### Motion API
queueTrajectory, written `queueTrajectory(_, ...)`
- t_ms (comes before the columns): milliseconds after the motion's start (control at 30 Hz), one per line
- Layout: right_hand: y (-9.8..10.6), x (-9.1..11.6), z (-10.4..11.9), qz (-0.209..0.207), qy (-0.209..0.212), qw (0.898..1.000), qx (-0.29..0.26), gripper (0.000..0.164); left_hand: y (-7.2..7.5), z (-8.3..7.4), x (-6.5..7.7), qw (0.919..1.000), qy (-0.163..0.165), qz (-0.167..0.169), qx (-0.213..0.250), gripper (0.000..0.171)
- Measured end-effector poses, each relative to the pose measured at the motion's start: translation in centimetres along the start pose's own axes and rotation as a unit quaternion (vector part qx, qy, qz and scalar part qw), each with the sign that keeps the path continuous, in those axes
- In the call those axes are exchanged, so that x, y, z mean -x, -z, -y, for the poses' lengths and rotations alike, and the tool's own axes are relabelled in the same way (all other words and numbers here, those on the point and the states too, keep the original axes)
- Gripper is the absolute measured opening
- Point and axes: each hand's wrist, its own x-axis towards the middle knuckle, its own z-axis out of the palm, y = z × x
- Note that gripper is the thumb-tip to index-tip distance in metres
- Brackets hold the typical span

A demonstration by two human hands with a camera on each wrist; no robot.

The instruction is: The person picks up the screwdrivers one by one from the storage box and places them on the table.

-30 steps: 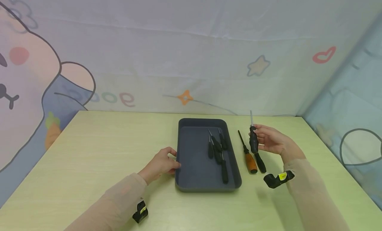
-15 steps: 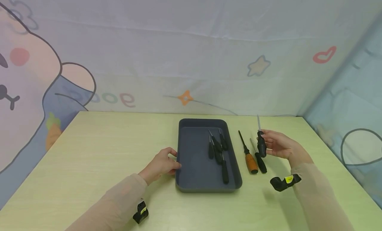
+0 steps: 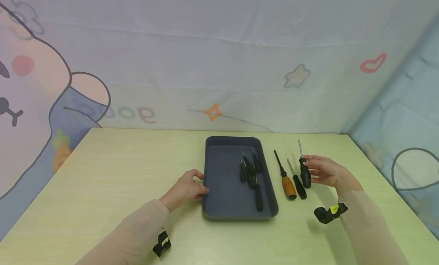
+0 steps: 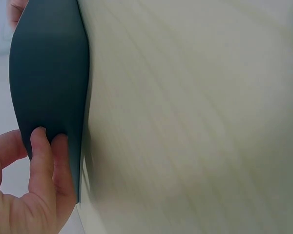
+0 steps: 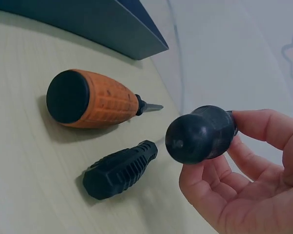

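My right hand (image 3: pixel 326 171) pinches a black-handled screwdriver (image 3: pixel 305 173) by its handle, shaft pointing toward the back wall. In the right wrist view that screwdriver's handle (image 5: pixel 198 136) faces the camera end-on, between thumb and fingers. Left of it on the table lie a second black screwdriver (image 3: pixel 299 187) and an orange-handled screwdriver (image 3: pixel 289 187), roughly side by side. My left hand (image 3: pixel 186 187) grips the left wall of a dark grey tray (image 3: pixel 219 215), thumb at the rim and fingers against the outside. Several small black screwdrivers (image 3: pixel 258 196) lie in the tray's right half.
The pale wooden table (image 3: pixel 120 170) runs back to a printed cloth backdrop (image 3: pixel 240 74). A second cloth (image 3: pixel 408 124) hangs along the right side. Each sleeve carries a black wrist camera, the right one (image 3: pixel 329 213) hanging low over the table.
My right hand has moved right and toward me with the screwdriver, from above the second black screwdriver to a place right of it. The left hand and tray have stayed put.
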Motion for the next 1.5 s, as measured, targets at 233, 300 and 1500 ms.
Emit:
queueTrajectory(233,0.0,0.1,-0.2,-0.008,0.005,0.999,0.039,0.020,0.1,0.0,0.0,1.0000,-0.006,0.003,0.006,0.033)
queueTrajectory(300,0.0,0.1,-0.3,-0.014,0.005,0.999,0.051,0.019,0.1,0.1,0.1,0.9999,-0.007,0.004,0.008,0.033)
queueTrajectory(1500,-1.8,-0.2,-1.3,-0.128,-0.005,0.947,0.294,0.038,0.0,0.2,-0.3,1.0000,0.001,0.001,0.004,0.032)
